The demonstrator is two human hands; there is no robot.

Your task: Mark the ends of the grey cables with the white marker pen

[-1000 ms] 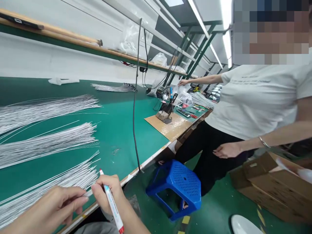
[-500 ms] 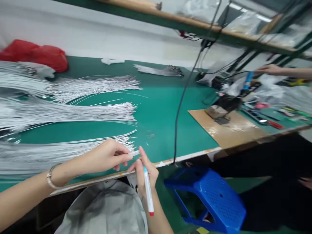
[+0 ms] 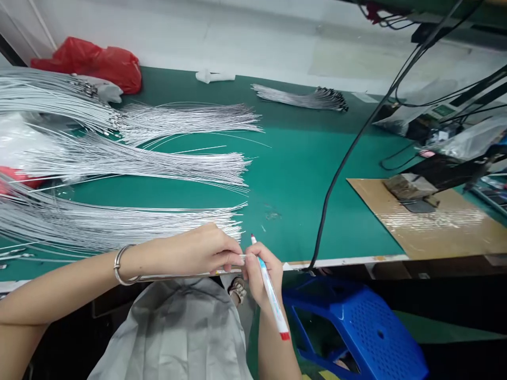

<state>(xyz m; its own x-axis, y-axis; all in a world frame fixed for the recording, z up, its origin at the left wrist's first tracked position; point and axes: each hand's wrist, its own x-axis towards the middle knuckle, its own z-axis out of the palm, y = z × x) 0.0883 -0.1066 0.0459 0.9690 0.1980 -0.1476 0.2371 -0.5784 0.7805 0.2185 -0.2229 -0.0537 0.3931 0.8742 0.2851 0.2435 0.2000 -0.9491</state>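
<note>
Close to the table's front edge, my left hand (image 3: 216, 250) is closed in a pinch on a few thin wires (image 3: 243, 256), whose ends poke out toward the right. My right hand (image 3: 264, 272) meets them there, its thumb and fingertips at those ends. A white marker pen (image 3: 272, 298) with a red end rests in my right hand, its reddish tip pointing up and away from me. Just behind my left hand lies a bundle of grey-white wires (image 3: 170, 224). Two similar bundles, the middle one (image 3: 178, 164) and the far one (image 3: 190, 120), lie beyond it.
A short wire bunch (image 3: 297, 97) with dark ends lies at the back. A black cable (image 3: 336, 184) hangs down across the table (image 3: 293, 174). Brown board (image 3: 447, 221) with a wrapped block (image 3: 410, 186) is on the right. A blue stool (image 3: 368, 322) stands below; red bag (image 3: 106, 66) back left.
The view has swung right-to-left less, so another person's arm at the right is out of sight. My right fingers have closed onto the wire ends, and the marker's tip now points up past them.
</note>
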